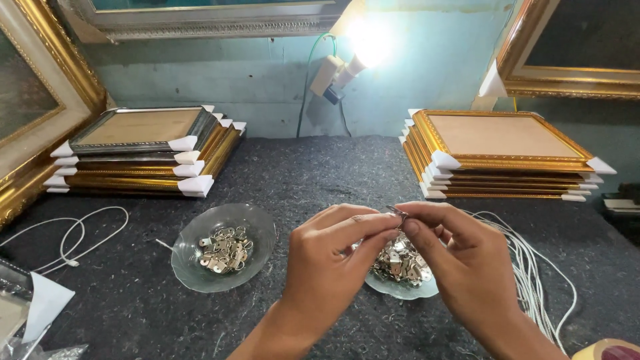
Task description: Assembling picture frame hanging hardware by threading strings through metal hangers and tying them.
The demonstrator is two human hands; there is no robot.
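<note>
My left hand (333,257) and my right hand (460,257) meet at the fingertips over the dark felt tabletop (320,173). Together they pinch a small metal hanger piece (398,213), mostly hidden by the fingers. Below them a glass dish (401,288) holds a heap of the same small metal hangers (400,263). A second glass dish (223,253) to the left holds several more metal hangers (225,249).
A stack of gold and silver picture frames (143,150) with white corner guards lies at the back left, another gold stack (497,153) at the back right. White cords (533,273) lie right of my hands, one white cord (73,237) at left. A lit bulb (367,43) hangs on the wall.
</note>
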